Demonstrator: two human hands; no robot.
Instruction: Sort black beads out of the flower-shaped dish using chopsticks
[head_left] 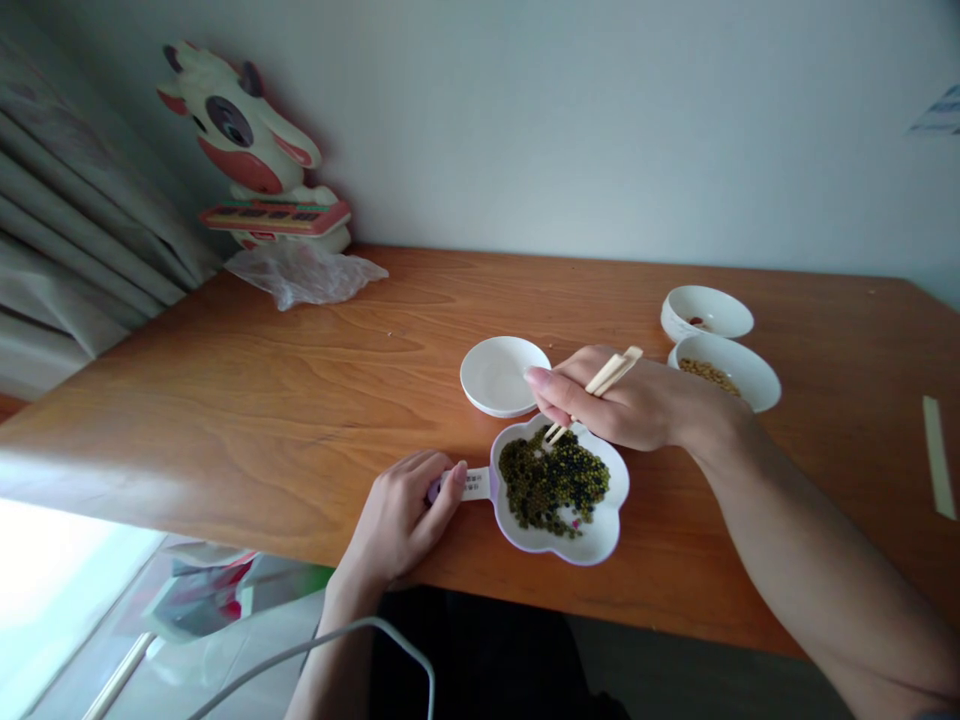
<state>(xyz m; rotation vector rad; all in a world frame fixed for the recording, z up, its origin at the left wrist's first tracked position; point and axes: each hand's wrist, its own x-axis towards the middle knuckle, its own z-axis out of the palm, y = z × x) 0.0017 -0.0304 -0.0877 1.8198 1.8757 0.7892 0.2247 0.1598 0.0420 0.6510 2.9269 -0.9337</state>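
Note:
My left hand [412,510] is closed around the handle of a flower-shaped ladle [609,520], white inside with a lilac rim, which rests near the table's front edge. Small green and dark beans [544,480] are spread over its bottom, with a tiny pinkish-red bit among them. My right hand [607,400] grips a pair of wooden chopsticks [613,372], and their tips reach down into the beans at the ladle's far side. Just behind the ladle sits a small white dish [499,375], partly covered by my right fingers.
At the right stand two white bowls: the nearer bowl [757,380] holds tan grains, the farther bowl [675,315] a few reddish bits. A cow-shaped toy keyboard [259,150] and a clear plastic bag [307,278] are at the back left. A grey cable [360,625] crosses my left forearm.

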